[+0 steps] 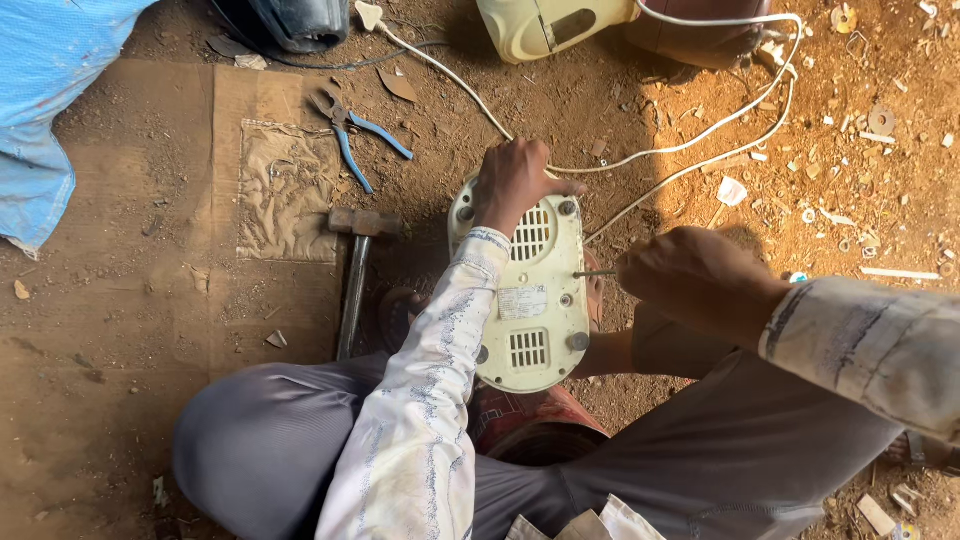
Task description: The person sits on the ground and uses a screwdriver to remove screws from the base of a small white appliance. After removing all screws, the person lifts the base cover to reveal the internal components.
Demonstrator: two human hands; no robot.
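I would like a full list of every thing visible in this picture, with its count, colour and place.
appliance base: one, cream, upturned in the centre, between the knees
screwdriver: one, metal shaft, tip at the base's right edge
white cord: one, looping over the dirt, upper right
pliers: one, blue handles, upper left of centre
hammer: one, dark, left of the base
cardboard: one sheet, brown, left
blue cloth: one, top left corner
cream housing: one, top edge
left hand: gripping the base's top
right hand: holding the screwdriver
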